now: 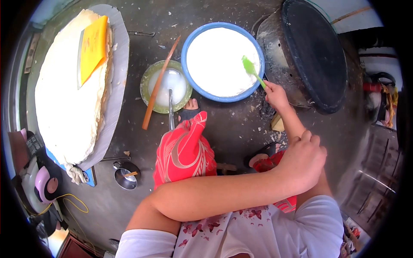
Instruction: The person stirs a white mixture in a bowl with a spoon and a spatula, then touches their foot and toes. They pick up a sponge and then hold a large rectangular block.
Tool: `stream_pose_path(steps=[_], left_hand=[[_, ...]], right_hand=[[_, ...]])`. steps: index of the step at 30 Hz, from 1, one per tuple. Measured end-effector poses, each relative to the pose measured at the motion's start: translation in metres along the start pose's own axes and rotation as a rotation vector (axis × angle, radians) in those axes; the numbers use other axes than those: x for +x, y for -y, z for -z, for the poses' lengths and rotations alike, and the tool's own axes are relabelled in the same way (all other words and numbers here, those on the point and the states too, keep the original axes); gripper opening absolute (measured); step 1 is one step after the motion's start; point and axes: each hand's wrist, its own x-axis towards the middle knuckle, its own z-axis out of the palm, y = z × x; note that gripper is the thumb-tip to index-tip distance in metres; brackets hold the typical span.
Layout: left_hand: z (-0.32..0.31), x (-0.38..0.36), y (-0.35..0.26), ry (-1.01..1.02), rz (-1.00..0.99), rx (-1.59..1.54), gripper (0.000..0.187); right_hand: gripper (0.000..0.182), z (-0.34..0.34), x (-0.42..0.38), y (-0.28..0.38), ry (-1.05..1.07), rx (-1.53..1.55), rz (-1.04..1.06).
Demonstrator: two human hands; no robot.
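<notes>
My right hand [276,96] is closed round the handle of a green pastry brush [249,66]. The brush head lies over the right part of the white contents [219,60] of a blue basin [186,74]. My left arm crosses in front of my body, and my left hand [301,163] is wrapped round my right forearm near the elbow. Left of the basin, a green bowl [144,92] holds a milky liquid. A metal handle [171,109] rises out of that bowl, and a long wooden stick [158,88] lies across its rim.
A dark round lid [316,56] leans on a large metal drum [275,51] at the right. On the left stands a tall stack of white sheets [64,94] with a yellow packet [93,50] on top. A small metal cup [125,177] and a fan [47,185] are nearby.
</notes>
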Motion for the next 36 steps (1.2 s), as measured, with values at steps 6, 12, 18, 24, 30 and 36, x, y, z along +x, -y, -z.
stream_pose_path(steps=[6, 12, 18, 24, 30, 36], left_hand=[[-0.004, -0.003, 0.001, -0.047, -0.011, 0.029, 0.026], [-0.003, -0.001, -0.001, -0.002, 0.009, -0.004, 0.019], [-0.002, 0.002, -0.002, 0.060, 0.030, -0.010, 0.020], [0.005, 0.009, -0.001, 0.041, 0.033, 0.024, 0.019], [0.015, 0.009, 0.000, -0.015, 0.013, 0.044, 0.018], [0.013, 0.007, -0.001, -0.043, -0.012, 0.025, 0.018]], right_hand=[[0.028, 0.023, -0.026, 0.010, -0.140, -0.423, 0.234], [0.024, 0.065, -0.036, 0.055, 0.170, -0.741, 0.248], [0.022, 0.069, 0.005, 0.095, 0.302, -1.014, 0.264], [0.016, 0.065, 0.044, 0.131, 0.110, -1.469, 0.320], [0.018, 0.053, 0.049, 0.143, -0.123, -1.517, 0.581], [0.023, 0.062, 0.018, 0.091, -0.019, -0.688, 0.385]])
